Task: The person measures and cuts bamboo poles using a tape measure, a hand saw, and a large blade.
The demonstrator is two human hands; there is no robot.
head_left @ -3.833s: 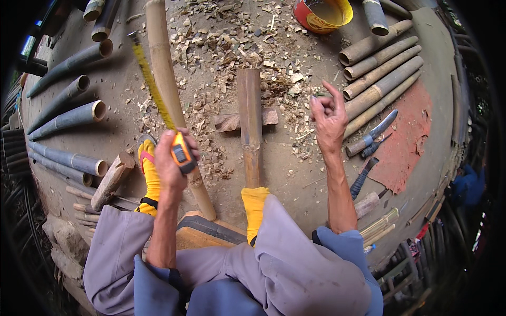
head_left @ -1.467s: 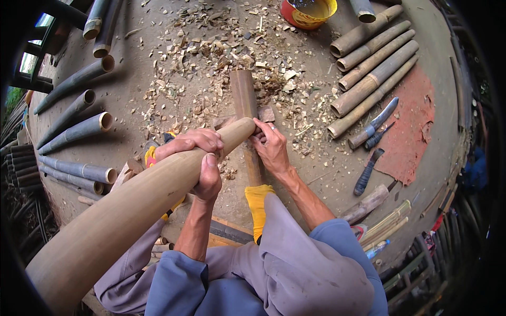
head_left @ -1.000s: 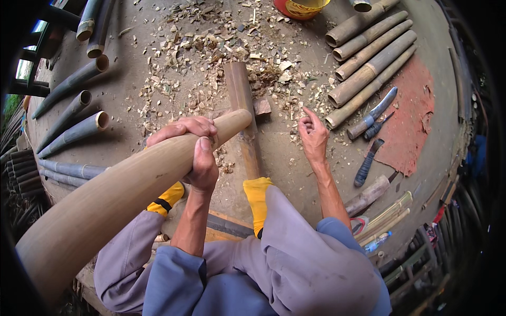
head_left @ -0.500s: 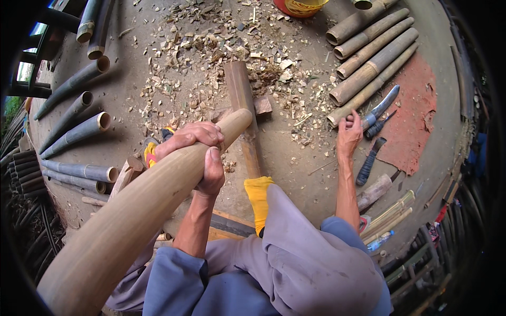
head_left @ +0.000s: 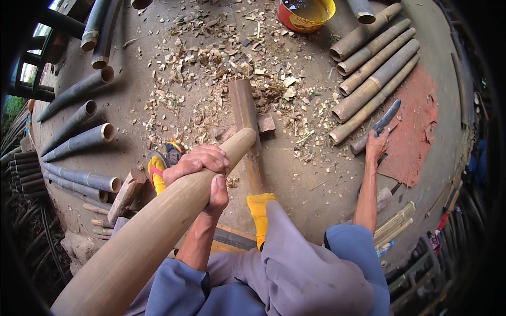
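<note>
My left hand (head_left: 203,171) is wrapped round a thick, pale tan bamboo pole (head_left: 153,226) that slants from the lower left. The pole's rounded far end overlaps a brown bamboo piece (head_left: 243,102) lying across a block (head_left: 268,123). A yellow-socked foot (head_left: 258,210) is at the near end of that piece. At the right, my right hand (head_left: 377,146) has curled fingers against a machete (head_left: 388,114), between its blade and handle. A smaller black-handled knife lies beside it, mostly hidden beneath the hand, so what the fingers grip is unclear.
Wood chips (head_left: 195,63) cover the ground ahead. Several bamboo lengths (head_left: 377,76) lie at the far right, beside a red mat (head_left: 416,121). More dark bamboo tubes (head_left: 79,142) are at the left. A red and yellow tub (head_left: 303,23) holding liquid stands at the back.
My right hand has moved right, from the machete's handle end to its neck, above the smaller knife. My left hand keeps its hold on the pole. The view has tilted slightly up.
</note>
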